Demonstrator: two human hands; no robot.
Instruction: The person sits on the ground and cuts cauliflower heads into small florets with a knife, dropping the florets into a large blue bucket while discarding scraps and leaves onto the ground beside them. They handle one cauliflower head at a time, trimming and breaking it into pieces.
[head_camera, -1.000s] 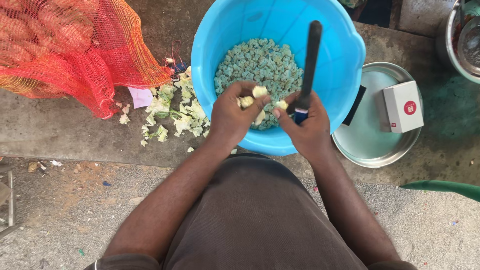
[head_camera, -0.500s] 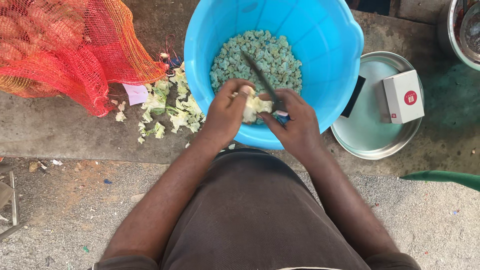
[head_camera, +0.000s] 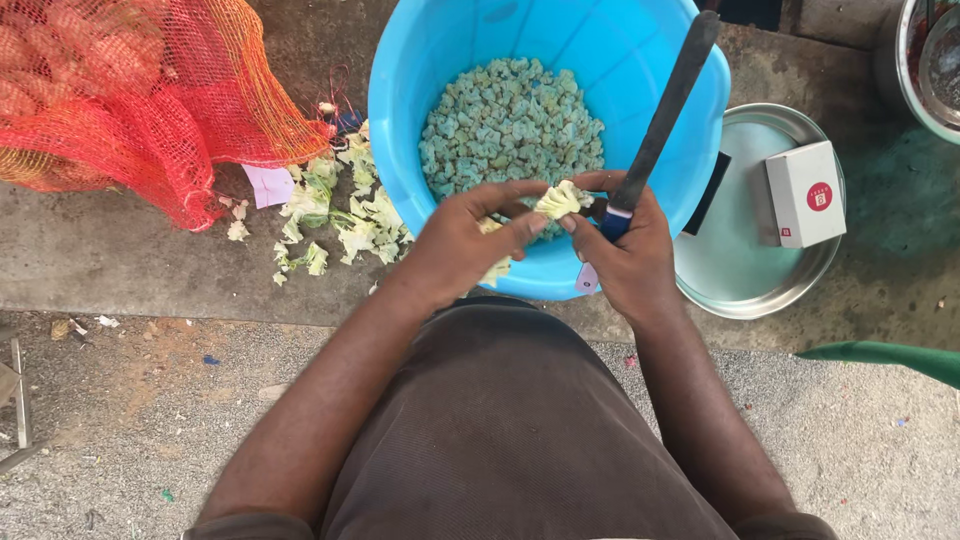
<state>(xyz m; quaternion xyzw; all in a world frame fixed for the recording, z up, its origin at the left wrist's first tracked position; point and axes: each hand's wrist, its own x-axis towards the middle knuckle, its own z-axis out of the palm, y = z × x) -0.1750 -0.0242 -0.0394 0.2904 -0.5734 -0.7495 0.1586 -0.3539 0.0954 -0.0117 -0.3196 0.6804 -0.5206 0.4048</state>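
A big round bright blue plastic tub (head_camera: 400, 110) sits on the grey concrete ground. Inside the tub lies a heap of small cut pale pieces (head_camera: 510, 125). To the left of the tub is a red net sack (head_camera: 130, 90) full of brown lumps. Between the sack and the tub lie torn pale green leaf scraps (head_camera: 340, 215) and a small pink paper slip (head_camera: 265, 185). Just to the right of the tub is a round shiny metal plate (head_camera: 740, 265). On it lies a small white cardboard box (head_camera: 805, 195) with a red dot.
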